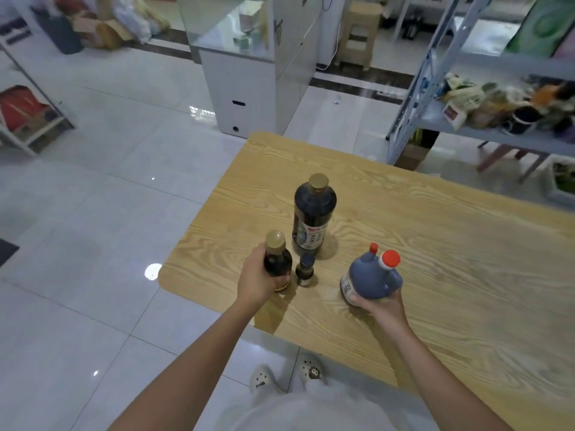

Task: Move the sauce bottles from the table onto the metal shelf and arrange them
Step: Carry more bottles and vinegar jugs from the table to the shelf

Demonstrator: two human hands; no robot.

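Several dark sauce bottles stand near the left end of a wooden table (435, 244). My left hand (256, 279) is wrapped around a short gold-capped bottle (278, 259). My right hand (381, 306) grips the base of a red-capped jug with a handle (371, 275), which leans slightly. Between them stands a tiny dark-capped bottle (305, 270). Behind it stands a tall gold-capped bottle (313, 213), untouched. The metal shelf (485, 135) is at the far right, beyond the table.
The shelf's middle level holds packets and jars (513, 107). A white glass-topped counter (245, 73) stands behind the table's far left corner. Glossy tiled floor lies to the left. Another rack (28, 119) sits at the far left.
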